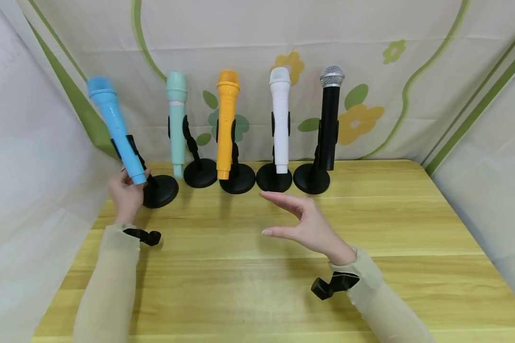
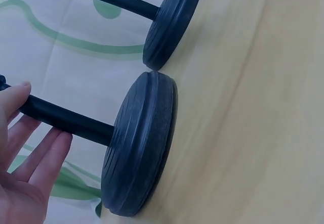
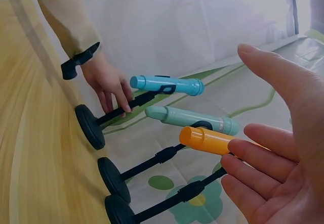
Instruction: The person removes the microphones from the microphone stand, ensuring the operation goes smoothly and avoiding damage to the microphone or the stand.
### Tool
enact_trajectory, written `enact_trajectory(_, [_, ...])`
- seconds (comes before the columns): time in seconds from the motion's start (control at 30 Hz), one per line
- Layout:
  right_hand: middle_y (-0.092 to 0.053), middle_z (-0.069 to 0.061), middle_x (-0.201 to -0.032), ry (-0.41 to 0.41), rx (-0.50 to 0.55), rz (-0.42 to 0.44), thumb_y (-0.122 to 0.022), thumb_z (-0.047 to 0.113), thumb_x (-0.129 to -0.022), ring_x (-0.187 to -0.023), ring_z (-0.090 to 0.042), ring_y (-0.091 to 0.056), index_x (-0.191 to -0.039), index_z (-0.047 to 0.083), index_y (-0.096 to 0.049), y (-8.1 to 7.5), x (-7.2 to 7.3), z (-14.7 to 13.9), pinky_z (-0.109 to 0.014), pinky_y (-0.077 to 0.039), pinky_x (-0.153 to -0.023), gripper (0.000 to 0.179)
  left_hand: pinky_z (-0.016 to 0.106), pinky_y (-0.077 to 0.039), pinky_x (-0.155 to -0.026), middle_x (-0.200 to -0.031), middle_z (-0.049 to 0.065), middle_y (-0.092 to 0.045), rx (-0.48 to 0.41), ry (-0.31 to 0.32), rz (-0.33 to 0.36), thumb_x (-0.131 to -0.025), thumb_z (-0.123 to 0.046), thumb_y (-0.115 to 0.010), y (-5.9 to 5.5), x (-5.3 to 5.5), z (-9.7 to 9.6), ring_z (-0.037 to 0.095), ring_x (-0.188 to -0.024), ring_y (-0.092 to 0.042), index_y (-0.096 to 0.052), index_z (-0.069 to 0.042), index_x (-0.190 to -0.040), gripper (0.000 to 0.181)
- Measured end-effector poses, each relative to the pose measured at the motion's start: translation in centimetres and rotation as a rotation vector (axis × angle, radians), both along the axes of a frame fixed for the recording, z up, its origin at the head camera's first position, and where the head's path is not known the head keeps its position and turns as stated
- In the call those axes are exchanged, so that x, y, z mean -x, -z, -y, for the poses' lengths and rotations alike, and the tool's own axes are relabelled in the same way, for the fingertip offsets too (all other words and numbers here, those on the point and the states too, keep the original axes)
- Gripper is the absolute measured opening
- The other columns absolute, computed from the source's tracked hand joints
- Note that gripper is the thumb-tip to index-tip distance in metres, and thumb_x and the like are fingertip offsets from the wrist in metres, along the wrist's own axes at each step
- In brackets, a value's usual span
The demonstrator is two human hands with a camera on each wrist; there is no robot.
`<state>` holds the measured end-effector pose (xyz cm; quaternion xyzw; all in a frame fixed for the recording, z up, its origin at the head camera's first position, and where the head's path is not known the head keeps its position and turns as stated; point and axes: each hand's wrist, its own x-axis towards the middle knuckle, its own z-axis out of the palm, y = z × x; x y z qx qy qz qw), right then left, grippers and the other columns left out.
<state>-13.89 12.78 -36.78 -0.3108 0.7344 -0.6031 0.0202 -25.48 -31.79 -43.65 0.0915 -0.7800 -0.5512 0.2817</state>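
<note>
My left hand (image 1: 128,195) grips the pole of a black microphone stand (image 2: 73,121), thumb on one side and fingers on the other. In that stand's clip leans a blue microphone (image 1: 119,131), head up. The stand's round base (image 1: 160,193) is at the table's left end. Over the middle of the table, my right hand (image 1: 311,228) has its thumb and fingers spread apart with nothing between them. Seen in the right wrist view, its fingers overlap an orange microphone (image 3: 205,139). A mint green microphone (image 1: 177,128) stands beside the blue one.
Further right in the row are a white microphone (image 1: 281,119) and a black one with a silver head (image 1: 329,119), each in a black stand. Behind them hangs a flowered curtain (image 1: 240,28). White fabric (image 1: 38,190) borders the wooden table (image 1: 223,295) on the left.
</note>
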Motion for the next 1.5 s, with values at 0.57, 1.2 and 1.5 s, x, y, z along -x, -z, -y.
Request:
enact_trajectory(0.57, [-0.057,0.001,-0.145,0.001,0.004,0.007,-0.087,0.007,-0.083,-0.136,-0.019,-0.05,-0.145,0.014,-0.059,-0.1,0.0,-0.1,-0.037,-0.037,-0.114,0.068,0.014,-0.047,-0.067,-0.081,-0.022,-0.07,0.192,-0.002,-0.103,-0.087,-0.018,-0.084,-1.0,-7.1,-0.9,-0.004,-0.067,-0.063,-0.079,-0.002,-0.109,0.027])
enact_trajectory(1.2, [-0.058,0.001,-0.144,-0.001,0.006,-0.009,-0.088,0.012,-0.083,-0.134,-0.019,-0.051,-0.144,0.017,-0.06,-0.1,-0.4,0.0,-0.037,-0.038,-0.113,0.067,0.012,-0.041,-0.052,-0.076,-0.008,-0.072,0.284,0.182,-0.226,-0.076,0.009,-0.086,-4.2,-13.0,-7.6,-0.003,-0.055,-0.055,-0.077,0.006,-0.092,0.019])
enact_trajectory(1.5, [-0.058,0.003,-0.143,0.006,-0.005,0.0,-0.088,0.012,-0.082,-0.134,-0.018,-0.051,-0.143,0.016,-0.06,0.0,-0.7,-0.3,-0.037,-0.038,-0.113,0.067,0.014,-0.055,-0.07,-0.09,0.02,-0.074,0.261,0.4,-0.28,-0.073,0.02,-0.082,-5.4,-14.1,-10.8,-0.003,-0.081,-0.07,-0.075,0.009,-0.099,0.029])
